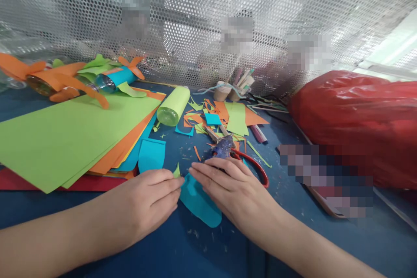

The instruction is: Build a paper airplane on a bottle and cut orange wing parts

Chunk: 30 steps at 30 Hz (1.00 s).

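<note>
A rounded piece of blue paper [202, 208] is between my two hands, just above or on the dark blue table. My left hand [154, 197] has its fingers curled together at the paper's left edge; its thumb is hidden. From the right, my right hand [233, 184] holds the same paper, with fingers fairly straight and pressed together over its upper edge. Just beyond my right fingers lie red-handled scissors [259, 169], partly covered by the hand, with a purple wrapped part [224, 145]. A small green paper scrap [177, 171] shows by my left fingertips.
Green sheets [87, 130] lie stacked over other colours at left. Paper-wrapped bottles stand behind, including a green one [173, 106]. Scraps [195, 119] and cups of pens [223, 91] are at centre back. A red plastic bag [355, 121] and a phone-like object [321, 197] are right.
</note>
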### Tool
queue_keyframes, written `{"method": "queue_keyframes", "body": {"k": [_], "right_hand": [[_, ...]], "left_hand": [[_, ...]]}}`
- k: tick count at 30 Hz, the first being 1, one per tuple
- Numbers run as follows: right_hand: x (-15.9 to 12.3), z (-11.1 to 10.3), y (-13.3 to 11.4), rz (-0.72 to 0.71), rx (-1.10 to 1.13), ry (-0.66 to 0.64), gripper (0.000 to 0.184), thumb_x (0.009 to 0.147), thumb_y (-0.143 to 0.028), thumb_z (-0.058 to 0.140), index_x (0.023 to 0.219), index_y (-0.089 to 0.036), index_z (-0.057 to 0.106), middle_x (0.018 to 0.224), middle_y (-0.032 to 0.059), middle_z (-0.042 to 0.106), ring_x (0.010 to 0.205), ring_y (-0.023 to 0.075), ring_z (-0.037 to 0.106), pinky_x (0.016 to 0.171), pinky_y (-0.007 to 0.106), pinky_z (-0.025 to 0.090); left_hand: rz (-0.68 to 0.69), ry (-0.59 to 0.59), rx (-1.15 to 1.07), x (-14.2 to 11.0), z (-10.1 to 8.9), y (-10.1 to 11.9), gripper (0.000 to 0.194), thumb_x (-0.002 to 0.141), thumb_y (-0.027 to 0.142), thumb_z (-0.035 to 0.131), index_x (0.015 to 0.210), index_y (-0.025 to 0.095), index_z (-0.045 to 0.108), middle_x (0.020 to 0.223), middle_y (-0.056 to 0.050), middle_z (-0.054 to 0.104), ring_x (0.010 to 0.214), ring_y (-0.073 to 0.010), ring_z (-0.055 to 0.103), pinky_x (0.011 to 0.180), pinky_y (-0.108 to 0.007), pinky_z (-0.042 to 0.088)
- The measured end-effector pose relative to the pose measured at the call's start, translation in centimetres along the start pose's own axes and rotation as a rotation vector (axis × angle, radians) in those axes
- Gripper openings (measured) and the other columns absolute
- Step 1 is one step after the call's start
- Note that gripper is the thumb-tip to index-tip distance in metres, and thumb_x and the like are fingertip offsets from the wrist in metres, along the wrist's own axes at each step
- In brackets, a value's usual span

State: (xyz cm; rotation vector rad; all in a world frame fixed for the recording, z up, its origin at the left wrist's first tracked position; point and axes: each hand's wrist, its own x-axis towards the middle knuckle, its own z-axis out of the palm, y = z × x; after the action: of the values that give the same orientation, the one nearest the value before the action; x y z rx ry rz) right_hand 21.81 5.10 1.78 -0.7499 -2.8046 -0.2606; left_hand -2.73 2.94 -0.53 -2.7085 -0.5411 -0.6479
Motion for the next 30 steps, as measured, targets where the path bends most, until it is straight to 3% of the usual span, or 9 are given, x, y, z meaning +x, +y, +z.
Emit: {"method": "queue_keyframes", "body": {"k": [4,8,13,18,25,30], "right_hand": [[0.1,0.6,-0.1,-0.005,-0.037,0.014,0.034,0.1,-0.016,0.046,0.133,-0.012,0.054,0.137,0.0039,0.06,0.115,0.0239,0.047,0.095,0.038,0.036],[0.5,0.7,-0.7,0.028,0.023,0.031,0.025,0.098,-0.017,0.052,0.12,-0.015,0.062,0.118,0.0041,0.069,0.106,0.0243,0.05,0.091,0.038,0.039],[0.8,0.2,-1.2,0.13,0.245,0.021,0.011,0.096,-0.021,0.056,0.098,-0.018,0.067,0.092,0.0033,0.071,0.094,0.0233,0.053,0.085,0.036,0.043],[0.7,0.1,-1.1,0.167,0.354,0.077,0.008,0.094,-0.016,0.059,0.088,-0.017,0.064,0.083,0.0031,0.068,0.089,0.0222,0.052,0.08,0.034,0.044],[0.7,-0.4,-2.0,0.154,0.479,0.166,0.006,0.09,-0.01,0.059,0.088,-0.014,0.062,0.082,0.0037,0.067,0.084,0.0199,0.051,0.087,0.034,0.044],[0.7,-0.7,-2.6,0.117,0.475,0.214,0.005,0.088,-0.009,0.059,0.088,-0.013,0.062,0.079,0.0051,0.066,0.08,0.02,0.051,0.08,0.034,0.047]], "left_hand": [[-0.016,0.024,-0.075,0.1,-0.3,-0.2,0.036,0.1,0.009,0.036,0.096,0.007,0.071,0.103,-0.012,0.076,0.099,-0.0238,0.066,0.096,-0.036,0.049],[-0.198,0.07,-0.305,0.1,-0.1,-0.3,0.028,0.1,0.013,0.04,0.099,0.009,0.068,0.104,-0.011,0.075,0.1,-0.0203,0.065,0.097,-0.032,0.047],[-0.36,0.023,-0.568,0.0,0.3,-0.2,0.014,0.093,0.01,0.052,0.092,0.019,0.062,0.103,-0.003,0.073,0.097,-0.0147,0.063,0.093,-0.026,0.046],[-0.573,-0.015,-0.567,0.2,0.1,0.0,0.015,0.088,0.013,0.057,0.098,0.023,0.057,0.094,0.001,0.067,0.091,-0.0161,0.061,0.083,-0.028,0.046],[-0.708,-0.028,-0.652,0.7,-0.5,0.8,0.023,0.08,0.008,0.058,0.091,0.029,0.059,0.084,0.008,0.064,0.079,-0.0119,0.061,0.073,-0.021,0.045],[-0.758,0.024,-0.717,1.2,-0.8,1.8,0.021,0.079,0.006,0.056,0.08,0.027,0.06,0.075,0.01,0.063,0.072,-0.0086,0.06,0.067,-0.016,0.044]]}}
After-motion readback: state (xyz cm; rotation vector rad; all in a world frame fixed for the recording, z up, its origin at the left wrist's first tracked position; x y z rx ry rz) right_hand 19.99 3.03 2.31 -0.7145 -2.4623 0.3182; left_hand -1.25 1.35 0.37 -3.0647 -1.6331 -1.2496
